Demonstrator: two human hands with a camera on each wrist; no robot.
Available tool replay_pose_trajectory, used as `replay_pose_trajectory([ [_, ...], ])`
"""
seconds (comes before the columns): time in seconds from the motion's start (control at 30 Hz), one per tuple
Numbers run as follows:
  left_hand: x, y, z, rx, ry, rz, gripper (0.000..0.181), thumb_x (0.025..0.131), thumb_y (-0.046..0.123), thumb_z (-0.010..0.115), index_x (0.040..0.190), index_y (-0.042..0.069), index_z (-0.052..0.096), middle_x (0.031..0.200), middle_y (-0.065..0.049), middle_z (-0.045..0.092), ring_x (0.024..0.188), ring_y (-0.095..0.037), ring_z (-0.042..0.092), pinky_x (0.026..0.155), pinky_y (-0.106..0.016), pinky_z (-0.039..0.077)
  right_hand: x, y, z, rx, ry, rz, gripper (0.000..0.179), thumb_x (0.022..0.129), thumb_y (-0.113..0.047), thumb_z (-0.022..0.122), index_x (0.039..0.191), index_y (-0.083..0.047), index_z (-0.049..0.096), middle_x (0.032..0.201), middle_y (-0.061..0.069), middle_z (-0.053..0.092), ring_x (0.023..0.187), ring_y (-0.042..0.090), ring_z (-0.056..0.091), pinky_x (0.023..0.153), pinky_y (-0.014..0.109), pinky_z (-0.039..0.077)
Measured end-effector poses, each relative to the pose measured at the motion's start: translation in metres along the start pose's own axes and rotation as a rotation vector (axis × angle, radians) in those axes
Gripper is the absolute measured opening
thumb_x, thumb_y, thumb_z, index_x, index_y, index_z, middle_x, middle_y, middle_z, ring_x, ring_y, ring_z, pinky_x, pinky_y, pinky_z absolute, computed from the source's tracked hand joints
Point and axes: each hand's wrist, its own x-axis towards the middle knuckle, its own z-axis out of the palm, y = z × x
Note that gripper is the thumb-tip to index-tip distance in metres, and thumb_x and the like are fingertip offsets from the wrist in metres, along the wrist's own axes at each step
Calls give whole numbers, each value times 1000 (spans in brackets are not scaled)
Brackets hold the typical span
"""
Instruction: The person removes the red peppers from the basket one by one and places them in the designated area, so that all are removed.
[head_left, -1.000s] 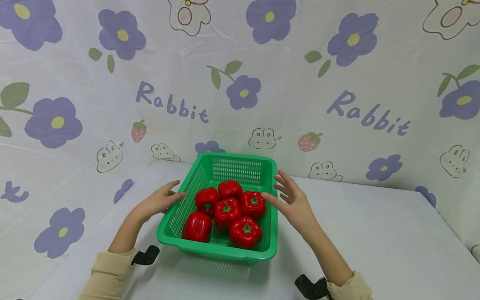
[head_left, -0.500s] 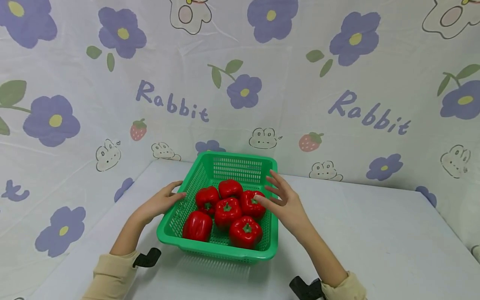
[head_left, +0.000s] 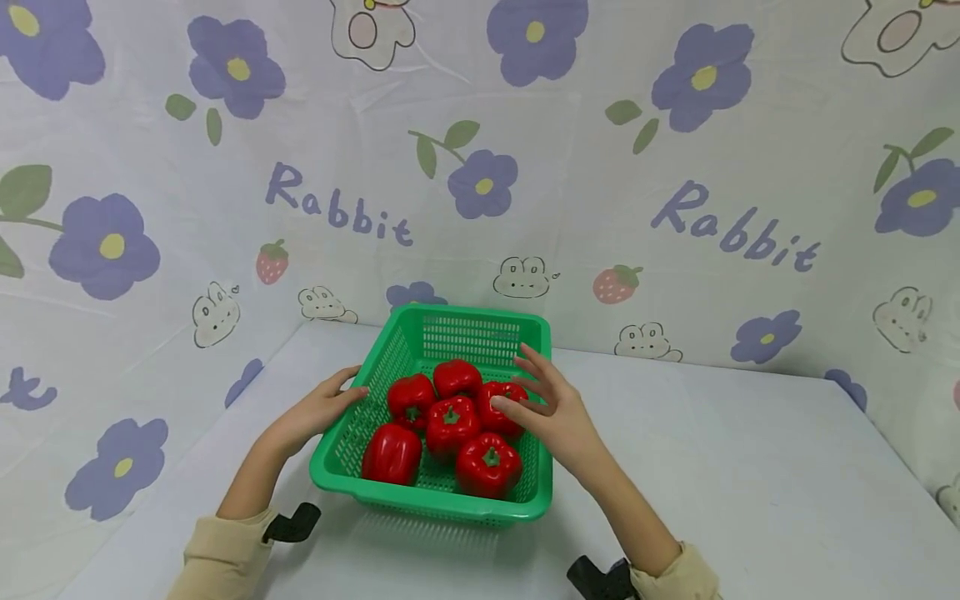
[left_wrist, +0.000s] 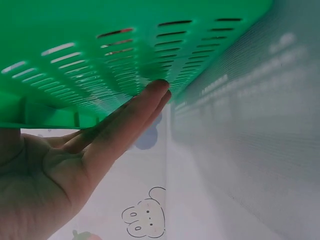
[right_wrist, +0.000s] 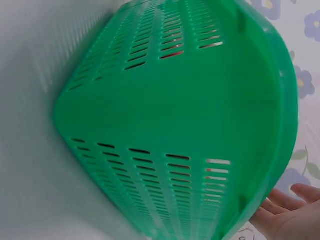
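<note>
A green plastic basket (head_left: 427, 500) holds several red bell peppers (head_left: 452, 421), some with their green stems facing up. My left hand (head_left: 322, 408) holds the basket's left rim, with the thumb over the edge. In the left wrist view the fingers (left_wrist: 120, 130) lie fairly straight along the slotted outer side. Over the right part of the basket, my right hand (head_left: 555, 421) hovers with spread fingers and holds nothing. Its thumb tip overlaps the right-hand pepper (head_left: 501, 425); whether they touch I cannot tell. The right wrist view mostly shows the basket's outer corner (right_wrist: 165, 110).
The basket stands on a white-covered table (head_left: 720, 483). Behind it hangs a white curtain (head_left: 570, 167) printed with purple flowers, strawberries and rabbits. Black wrist mounts (head_left: 292, 523) sit at both sleeves.
My right hand has moved left from the basket's right rim to over the peppers. My left-hand fingers have come in closer to the left rim. The basket and peppers stay in place.
</note>
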Motion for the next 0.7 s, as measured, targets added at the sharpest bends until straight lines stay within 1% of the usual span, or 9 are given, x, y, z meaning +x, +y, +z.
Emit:
replay_pose_trajectory([
  [0.33,-2,1,3,-13,18,-17,60,104,32,41,154,5,21,142,-29,45,106,-31,67,82,-43,58,2,-3,9,37,-57,19,80,88,-30,72,154,-23,27,155,8,39,138,32,45,103,45,46],
  [0.6,-1,1,2,-21,13,-20,61,104,31,41,154,5,20,138,-31,48,103,-29,68,80,-42,58,4,-4,19,15,-88,9,78,87,-30,73,153,-25,31,150,7,45,137,31,46,103,46,47],
  [0.7,-1,1,2,-25,9,-15,61,105,31,41,154,4,19,139,-31,47,103,-30,68,80,-43,58,3,-6,23,26,-100,19,77,87,-31,73,152,-26,32,150,6,47,137,31,46,102,46,48],
])
